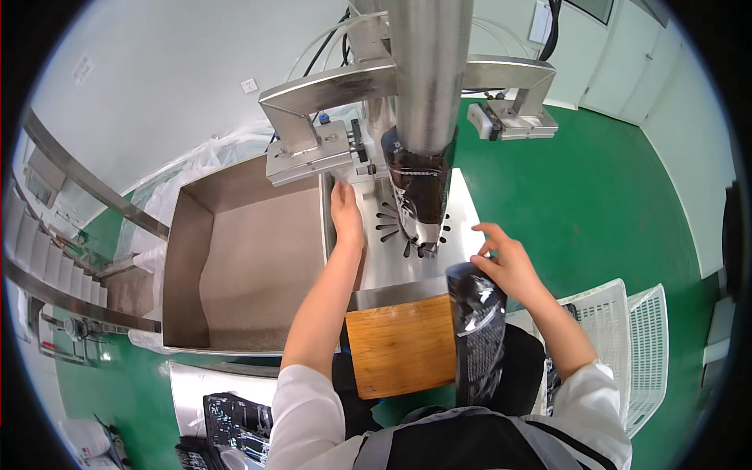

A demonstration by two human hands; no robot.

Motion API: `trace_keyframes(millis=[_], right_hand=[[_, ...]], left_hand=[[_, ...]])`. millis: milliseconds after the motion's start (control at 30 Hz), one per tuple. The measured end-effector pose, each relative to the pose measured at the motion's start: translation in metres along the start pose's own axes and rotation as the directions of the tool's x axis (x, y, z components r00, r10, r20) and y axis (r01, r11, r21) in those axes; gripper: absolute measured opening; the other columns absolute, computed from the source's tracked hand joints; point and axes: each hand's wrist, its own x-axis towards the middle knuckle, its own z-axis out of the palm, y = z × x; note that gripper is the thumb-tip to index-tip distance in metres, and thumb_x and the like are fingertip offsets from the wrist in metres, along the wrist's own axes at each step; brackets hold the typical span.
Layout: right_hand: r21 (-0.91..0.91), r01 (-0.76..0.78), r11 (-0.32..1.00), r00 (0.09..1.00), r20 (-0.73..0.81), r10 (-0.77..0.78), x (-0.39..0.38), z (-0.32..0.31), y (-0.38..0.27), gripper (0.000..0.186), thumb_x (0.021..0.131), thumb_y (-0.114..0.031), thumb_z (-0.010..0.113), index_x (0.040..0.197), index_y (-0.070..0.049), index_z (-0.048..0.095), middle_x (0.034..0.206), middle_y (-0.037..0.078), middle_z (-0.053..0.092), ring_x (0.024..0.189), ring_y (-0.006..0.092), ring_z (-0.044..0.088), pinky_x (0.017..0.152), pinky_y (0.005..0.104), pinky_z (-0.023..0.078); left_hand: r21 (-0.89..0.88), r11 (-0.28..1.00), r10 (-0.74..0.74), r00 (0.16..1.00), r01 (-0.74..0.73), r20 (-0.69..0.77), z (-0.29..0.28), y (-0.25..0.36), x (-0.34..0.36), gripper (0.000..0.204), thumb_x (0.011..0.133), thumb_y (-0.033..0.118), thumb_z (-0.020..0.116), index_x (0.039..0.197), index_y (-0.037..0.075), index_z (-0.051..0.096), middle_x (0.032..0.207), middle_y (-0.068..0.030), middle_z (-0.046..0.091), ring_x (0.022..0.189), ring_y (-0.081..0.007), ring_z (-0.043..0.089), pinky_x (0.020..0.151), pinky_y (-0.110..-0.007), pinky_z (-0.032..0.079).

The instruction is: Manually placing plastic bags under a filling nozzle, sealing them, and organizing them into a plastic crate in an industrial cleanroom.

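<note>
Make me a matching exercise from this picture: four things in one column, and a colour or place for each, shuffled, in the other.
Things:
1. Tray
2. Board
3. Crates
4. Bag by the right hand

Colours and places:
A. Black and shiny, just right of the wood
B. Metal, to the left of the left hand
C. White, with holes in the sides
D. Orange-brown wood

Pairs: 1-B, 2-D, 3-C, 4-A

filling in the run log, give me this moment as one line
left hand: beside left clamp | right hand: holding black pouch near top | metal tube: second pouch around lower end
</note>
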Motion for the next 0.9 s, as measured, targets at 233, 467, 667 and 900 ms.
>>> trace_keyframes(millis=[233, 467, 667, 900], right_hand=[[-0.448, 0.063, 0.892, 0.979, -0.147, -0.143, 0.075, 0.013, -0.033, 0.031, 0.078, -0.030, 0.066, 0.088, 0.000, 0.060, 0.062, 0.014, 0.060, 0.060, 0.0317, 0.059, 0.056, 0.0406, 0.044], [-0.152, 0.145, 0.978, 0.987, -0.046, -0.153, 0.083, 0.010, -0.052, 0.030, 0.078, -0.022, 0.064, 0.070, 0.007, 0.060, 0.057, 0.018, 0.055, 0.052, 0.0249, 0.055, 0.054, 0.0365, 0.044], [-0.013, 0.165, 0.986, 0.941, 0.302, -0.153, 0.005, -0.009, -0.086, 0.030, 0.079, -0.023, 0.061, 0.065, 0.004, 0.063, 0.054, 0.014, 0.056, 0.049, 0.0183, 0.053, 0.052, 0.0333, 0.044], [-0.209, 0.459, 0.863, 0.721, 0.656, -0.225, -0.127, 0.011, -0.088, 0.032, 0.080, -0.027, 0.054, 0.068, 0.002, 0.062, 0.063, 0.021, 0.058, 0.063, 0.0390, 0.058, 0.061, 0.0453, 0.046]], left_hand=[[0.374, 0.910, 0.022, 0.921, -0.180, 0.390, 0.033, -0.002, -0.091, 0.085, 0.073, 0.006, 0.066, 0.139, -0.004, 0.013, 0.139, -0.0181, 0.033, 0.130, -0.0275, 0.030, 0.106, -0.032, 0.024], [-0.202, 0.978, 0.037, 0.917, 0.048, 0.398, 0.045, -0.011, -0.125, 0.072, 0.075, 0.003, 0.066, 0.131, -0.004, 0.022, 0.118, -0.0148, 0.048, 0.110, -0.0196, 0.048, 0.093, -0.028, 0.040], [0.473, 0.868, 0.128, 0.989, -0.150, 0.078, 0.037, 0.035, -0.239, 0.095, 0.063, 0.009, 0.075, 0.136, -0.007, 0.016, 0.128, -0.0241, 0.037, 0.116, -0.0348, 0.042, 0.097, -0.038, 0.036], [0.628, 0.687, 0.315, 0.928, -0.366, 0.197, 0.005, 0.021, -0.358, 0.098, 0.058, 0.008, 0.080, 0.134, -0.005, 0.020, 0.127, -0.0255, 0.036, 0.117, -0.0393, 0.040, 0.098, -0.040, 0.034]])
